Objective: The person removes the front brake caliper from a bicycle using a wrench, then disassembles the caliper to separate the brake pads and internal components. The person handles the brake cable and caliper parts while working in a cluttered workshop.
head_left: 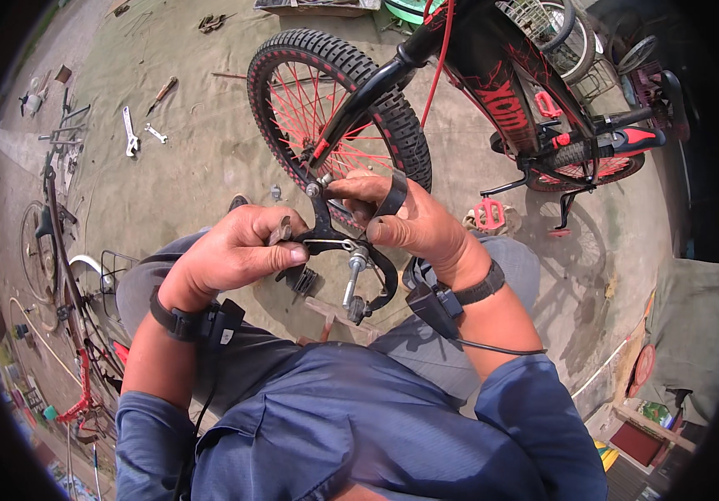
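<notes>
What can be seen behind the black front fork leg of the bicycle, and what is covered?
Behind the fork leg show the knobby tyre and red spokes. Whatever lies directly behind the leg is covered; the right hand also hides part of the wheel.

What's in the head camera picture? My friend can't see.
A person's left hand holds a curved black part with a silver bolt, right hand close beside it. Ahead is a black and red bicycle; two wrenches lie farther left.
</notes>
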A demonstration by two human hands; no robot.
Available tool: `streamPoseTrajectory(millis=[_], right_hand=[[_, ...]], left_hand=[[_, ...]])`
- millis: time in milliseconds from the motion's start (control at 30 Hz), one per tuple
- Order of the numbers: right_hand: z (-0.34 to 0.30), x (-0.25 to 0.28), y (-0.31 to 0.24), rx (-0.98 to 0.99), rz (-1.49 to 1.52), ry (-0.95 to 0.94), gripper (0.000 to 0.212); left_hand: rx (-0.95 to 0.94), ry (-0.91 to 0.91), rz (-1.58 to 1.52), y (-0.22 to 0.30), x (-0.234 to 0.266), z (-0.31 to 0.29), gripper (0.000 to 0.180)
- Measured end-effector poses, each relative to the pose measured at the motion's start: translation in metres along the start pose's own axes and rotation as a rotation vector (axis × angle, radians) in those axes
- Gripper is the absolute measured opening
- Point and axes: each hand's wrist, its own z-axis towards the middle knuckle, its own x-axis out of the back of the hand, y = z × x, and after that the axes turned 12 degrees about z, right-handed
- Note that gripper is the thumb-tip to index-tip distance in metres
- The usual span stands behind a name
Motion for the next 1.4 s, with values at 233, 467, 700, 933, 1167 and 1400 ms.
streamPoseTrajectory(millis=[233,467,700,933,1167,1400], right_hand=[[0.009,-0.014,0.015,-0.091,0.231,0.055,0.046],[0.016,-0.014,0.016,-0.110,0.315,0.129,0.028],[0.015,-0.013,0.020,-0.080,0.217,0.213,0.024],[0.014,-0.018,0.017,0.016,-0.062,0.374,0.021],[0.020,-0.021,0.023,0.333,-0.628,0.350,0.019],[0.022,-0.025,0.024,0.389,-0.712,0.390,0.018]], left_hand=[[-0.011,-0.018,-0.016,-0.019,-0.003,0.005,0.018],[-0.004,0.027,-0.015,-0.027,-0.002,0.010,0.020],[0.036,0.090,-0.131,-0.027,-0.002,0.011,0.022],[-0.100,0.415,-0.088,-0.034,-0.009,0.021,0.021],[-0.195,0.555,0.069,-0.032,-0.020,0.029,0.013],[-0.173,0.576,0.137,-0.030,-0.022,0.031,0.012]])
